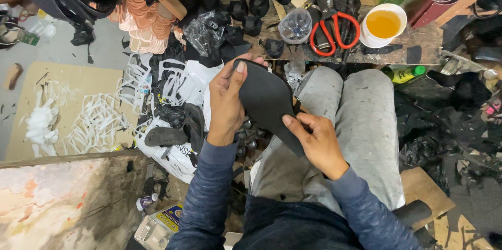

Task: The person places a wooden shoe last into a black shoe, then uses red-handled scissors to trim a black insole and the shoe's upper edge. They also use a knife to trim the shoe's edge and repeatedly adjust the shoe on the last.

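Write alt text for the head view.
Both hands hold a flat black sole-shaped sheet over grey-trousered knees: left hand grips its top, right hand its lower edge. Ahead, a cluttered bench carries red-handled scissors and a white bowl of amber liquid.

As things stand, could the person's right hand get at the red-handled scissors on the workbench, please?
Probably not at once: the right hand is gripping the black sole piece together with the left hand. The red-handled scissors lie uncovered on the workbench beyond the knees, so the path looks open.

Black sole piece [264, 98], grey trousers [366, 124], mottled blue sleeves [209, 198]. Far right: scissors [334, 30] with red handles beside a white bowl [400, 15] of amber liquid. White scraps [94, 119] on brown cardboard, left.
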Demonstrator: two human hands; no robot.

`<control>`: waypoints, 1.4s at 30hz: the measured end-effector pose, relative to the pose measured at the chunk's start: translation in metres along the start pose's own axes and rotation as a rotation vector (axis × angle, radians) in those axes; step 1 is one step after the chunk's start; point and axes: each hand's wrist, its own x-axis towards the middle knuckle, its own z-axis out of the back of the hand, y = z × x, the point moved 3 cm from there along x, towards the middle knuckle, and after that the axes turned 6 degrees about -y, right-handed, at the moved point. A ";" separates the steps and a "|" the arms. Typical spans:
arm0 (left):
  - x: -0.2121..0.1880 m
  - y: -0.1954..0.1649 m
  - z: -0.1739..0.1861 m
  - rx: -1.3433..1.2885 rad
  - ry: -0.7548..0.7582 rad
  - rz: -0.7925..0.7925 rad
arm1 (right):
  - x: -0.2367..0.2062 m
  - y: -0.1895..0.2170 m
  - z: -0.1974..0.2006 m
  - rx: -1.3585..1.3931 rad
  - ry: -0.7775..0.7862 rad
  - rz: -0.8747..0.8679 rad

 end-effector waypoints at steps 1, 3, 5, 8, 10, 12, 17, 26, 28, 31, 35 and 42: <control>0.003 0.001 0.001 0.000 0.000 0.000 | 0.002 0.000 0.000 -0.004 0.003 0.024; 0.009 0.003 0.003 0.003 -0.005 0.002 | 0.007 0.002 0.001 -0.012 0.011 0.068; 0.016 0.008 0.005 -0.039 -0.017 0.033 | 0.013 0.003 0.003 0.015 0.047 0.054; 0.031 0.017 0.009 -0.078 -0.033 0.051 | 0.023 0.005 0.007 0.068 0.098 0.018; 0.038 0.023 0.013 -0.092 -0.061 0.067 | 0.027 0.008 0.008 0.097 0.118 -0.009; 0.047 0.028 0.016 -0.104 -0.093 0.088 | 0.031 0.010 0.009 0.116 0.116 -0.020; 0.057 0.034 0.019 -0.135 -0.098 0.103 | 0.037 0.014 0.010 0.139 0.137 -0.017; 0.061 0.037 0.012 -0.065 -0.087 0.074 | 0.044 0.013 0.016 0.251 0.176 -0.134; 0.061 0.037 0.011 -0.065 -0.083 0.066 | 0.044 0.014 0.016 0.259 0.185 -0.126; 0.062 0.037 0.010 -0.074 -0.081 0.063 | 0.044 0.013 0.015 0.242 0.191 -0.122; 0.059 0.036 0.014 -0.089 -0.068 0.059 | 0.042 0.009 0.011 0.209 0.175 -0.089; 0.047 0.029 0.024 -0.126 -0.026 0.055 | 0.036 0.005 0.004 -0.076 0.059 0.063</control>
